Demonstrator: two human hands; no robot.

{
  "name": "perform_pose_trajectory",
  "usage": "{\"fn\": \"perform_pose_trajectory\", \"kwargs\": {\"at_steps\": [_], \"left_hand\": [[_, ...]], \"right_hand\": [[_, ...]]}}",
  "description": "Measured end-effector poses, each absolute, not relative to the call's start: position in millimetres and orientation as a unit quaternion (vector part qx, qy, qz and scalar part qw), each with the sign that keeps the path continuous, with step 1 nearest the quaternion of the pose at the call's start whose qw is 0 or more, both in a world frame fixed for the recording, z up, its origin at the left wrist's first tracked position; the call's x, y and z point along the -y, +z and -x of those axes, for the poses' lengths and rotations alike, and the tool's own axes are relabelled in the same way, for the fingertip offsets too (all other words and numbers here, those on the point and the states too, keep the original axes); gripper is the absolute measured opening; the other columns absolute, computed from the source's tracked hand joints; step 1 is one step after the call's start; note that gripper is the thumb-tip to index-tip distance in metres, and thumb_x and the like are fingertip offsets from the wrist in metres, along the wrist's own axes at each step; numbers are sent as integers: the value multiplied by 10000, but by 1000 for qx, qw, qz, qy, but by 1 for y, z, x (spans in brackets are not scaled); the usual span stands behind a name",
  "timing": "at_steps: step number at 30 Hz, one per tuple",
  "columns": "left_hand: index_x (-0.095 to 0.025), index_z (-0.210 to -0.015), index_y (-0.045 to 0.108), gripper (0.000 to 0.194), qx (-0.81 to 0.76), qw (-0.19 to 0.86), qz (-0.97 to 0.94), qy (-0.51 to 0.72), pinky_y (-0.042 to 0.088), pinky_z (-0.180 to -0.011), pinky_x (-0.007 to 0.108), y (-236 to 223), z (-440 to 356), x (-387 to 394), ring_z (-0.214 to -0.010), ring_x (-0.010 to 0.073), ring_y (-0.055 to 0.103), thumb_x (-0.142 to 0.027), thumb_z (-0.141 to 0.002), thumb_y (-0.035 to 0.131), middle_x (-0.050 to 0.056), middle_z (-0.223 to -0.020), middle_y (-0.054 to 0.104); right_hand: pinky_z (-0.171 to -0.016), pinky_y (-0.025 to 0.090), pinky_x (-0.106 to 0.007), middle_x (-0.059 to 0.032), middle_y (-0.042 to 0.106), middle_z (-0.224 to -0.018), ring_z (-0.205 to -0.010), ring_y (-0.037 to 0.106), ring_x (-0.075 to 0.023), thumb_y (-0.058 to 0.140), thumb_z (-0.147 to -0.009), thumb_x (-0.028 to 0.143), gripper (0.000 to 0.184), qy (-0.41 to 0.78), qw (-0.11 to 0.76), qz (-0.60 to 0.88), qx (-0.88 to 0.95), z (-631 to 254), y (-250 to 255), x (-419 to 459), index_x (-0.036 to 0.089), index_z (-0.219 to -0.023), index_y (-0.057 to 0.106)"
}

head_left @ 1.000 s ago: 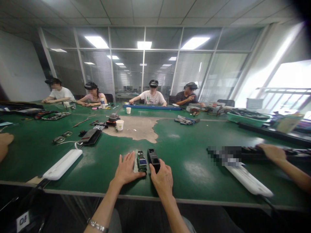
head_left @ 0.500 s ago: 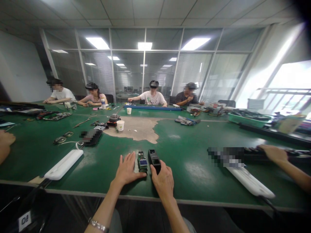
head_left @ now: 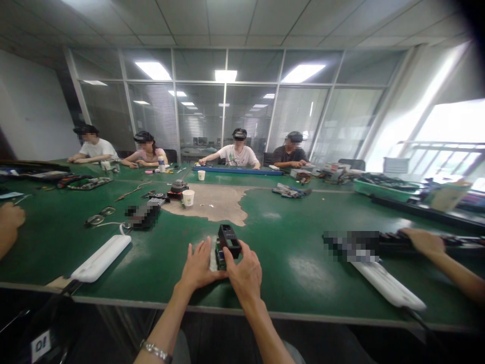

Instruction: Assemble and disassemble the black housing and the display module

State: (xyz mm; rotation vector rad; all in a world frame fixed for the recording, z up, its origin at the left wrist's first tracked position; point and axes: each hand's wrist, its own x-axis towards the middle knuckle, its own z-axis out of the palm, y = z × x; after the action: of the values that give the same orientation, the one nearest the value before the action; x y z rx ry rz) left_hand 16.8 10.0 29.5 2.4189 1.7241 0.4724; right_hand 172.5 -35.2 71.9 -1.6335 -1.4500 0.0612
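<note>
A black plastic housing (head_left: 229, 239) with cut-outs in its face is gripped in my right hand (head_left: 244, 273), thumb on the near side and fingers along the right. It sits tilted over a green circuit board (head_left: 219, 255), covering most of it; whether the two touch cannot be made out. My left hand (head_left: 199, 265) rests on the table with its fingers stretched out along the board's left side. Its thumb lies across the board's near end.
White power strips lie to the left (head_left: 102, 259) and right (head_left: 386, 283). Eyeglasses (head_left: 99, 216), a paper cup (head_left: 188, 197) and a green basket (head_left: 386, 188) stand farther off. A neighbour's hand (head_left: 424, 241) is at the right, another (head_left: 11, 222) at the left. Several people sit opposite.
My right hand has lifted the black housing from the table and moved it left, over the circuit board. My left hand has stayed nearly in place.
</note>
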Motion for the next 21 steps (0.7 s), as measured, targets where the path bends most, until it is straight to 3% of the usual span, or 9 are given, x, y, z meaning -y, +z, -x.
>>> {"fn": "perform_pose_trajectory", "kwargs": {"at_steps": [13, 21], "left_hand": [[-84, -1517, -45, 1072, -566, 66, -804, 172, 42, -1167, 536, 21, -15, -13, -1436, 300, 204, -604, -749, 494, 154, -1577, 197], [-60, -1517, -17, 950, -567, 67, -801, 179, 44, -1166, 536, 24, -15, -10, -1426, 287, 214, -500, -799, 423, 139, -1574, 213]], "right_hand": [[-782, 377, -321, -74, 667, -857, -846, 607, -243, 533, -867, 489, 373, -25, 367, 699, 613, -153, 75, 31, 202, -1090, 614], [-783, 367, -316, -76, 663, -852, -843, 604, -235, 538, -871, 461, 354, -32, 355, 702, 617, -152, 63, 38, 188, -1088, 601]]}}
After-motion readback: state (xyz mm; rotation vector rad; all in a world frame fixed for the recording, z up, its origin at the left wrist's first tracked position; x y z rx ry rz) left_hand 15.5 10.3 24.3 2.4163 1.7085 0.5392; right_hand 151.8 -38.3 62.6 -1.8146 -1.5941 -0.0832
